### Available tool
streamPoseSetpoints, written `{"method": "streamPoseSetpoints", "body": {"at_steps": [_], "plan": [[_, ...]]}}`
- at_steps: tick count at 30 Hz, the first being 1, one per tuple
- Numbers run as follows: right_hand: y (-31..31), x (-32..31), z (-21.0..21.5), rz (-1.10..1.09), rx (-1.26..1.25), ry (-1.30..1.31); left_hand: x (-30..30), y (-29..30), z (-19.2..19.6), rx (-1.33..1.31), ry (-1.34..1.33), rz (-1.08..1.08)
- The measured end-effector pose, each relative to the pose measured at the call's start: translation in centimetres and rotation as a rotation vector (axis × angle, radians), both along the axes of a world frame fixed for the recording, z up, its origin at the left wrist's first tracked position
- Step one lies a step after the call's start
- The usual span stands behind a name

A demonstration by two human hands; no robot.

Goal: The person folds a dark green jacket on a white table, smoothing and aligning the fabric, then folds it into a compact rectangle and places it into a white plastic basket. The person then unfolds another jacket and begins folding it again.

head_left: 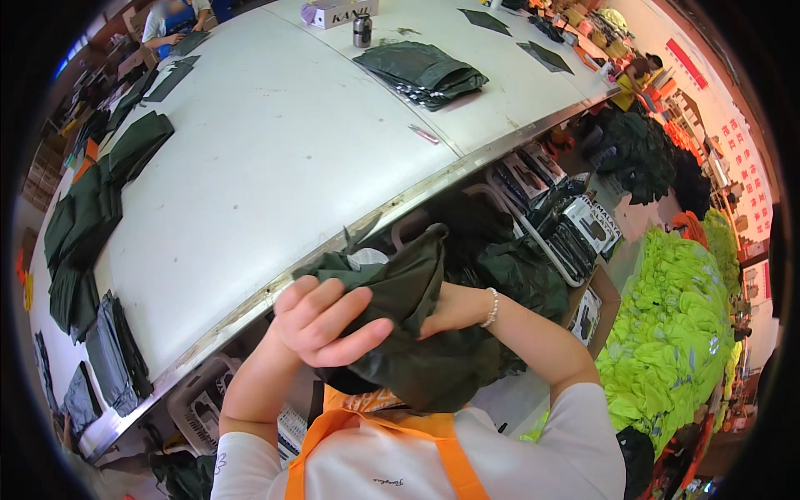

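My left hand (321, 321) grips a crumpled dark green plastic bag (408, 333) just below the metal edge of the white table (275, 158). The fingers curl over the bag's upper fold. My right hand (454, 307), with a bead bracelet on the wrist, is pushed into the same bag from the right, and its fingers are hidden inside the folds. The bag hangs in front of my chest, above my orange apron straps (392, 429).
A stack of flat dark green bags (425, 73) lies far right on the table, more stacks (92, 217) along its left edge. A metal cup (362, 30) and box stand at the back. Bright green garments (675, 325) pile on the right. Baskets (200, 404) sit under the table.
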State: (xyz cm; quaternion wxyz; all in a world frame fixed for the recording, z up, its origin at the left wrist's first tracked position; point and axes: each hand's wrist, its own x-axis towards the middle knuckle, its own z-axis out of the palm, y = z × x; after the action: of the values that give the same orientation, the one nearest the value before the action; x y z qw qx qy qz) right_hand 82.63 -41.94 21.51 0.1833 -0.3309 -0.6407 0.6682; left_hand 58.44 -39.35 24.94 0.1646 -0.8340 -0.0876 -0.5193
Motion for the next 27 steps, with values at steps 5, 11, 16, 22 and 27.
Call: {"method": "streamPoseSetpoints", "body": {"at_steps": [5, 11, 16, 22, 27], "plan": [[2.0, -4.1, 3.8, -0.344, 1.022, -0.065, -1.1, 1.2, 0.4, -0.576, -0.604, 0.351], [3.1, -4.3, 9.3, -0.902, 0.801, 0.033, -2.6, 2.8, -7.5, -1.825, -0.195, -0.458], [-3.5, -15.3, 8.1, -0.037, 1.081, 0.152, -2.4, 2.2, -6.7, -1.53, -0.246, 0.024], [-2.9, -8.3, 1.3, -0.538, 0.794, 0.076, -7.9, 3.1, -5.0, -1.64, -0.755, -0.107], [-1.1, -7.4, -6.2, -0.328, 0.645, -0.205, -9.8, 5.2, -4.5, -1.728, -1.015, -0.228]]}}
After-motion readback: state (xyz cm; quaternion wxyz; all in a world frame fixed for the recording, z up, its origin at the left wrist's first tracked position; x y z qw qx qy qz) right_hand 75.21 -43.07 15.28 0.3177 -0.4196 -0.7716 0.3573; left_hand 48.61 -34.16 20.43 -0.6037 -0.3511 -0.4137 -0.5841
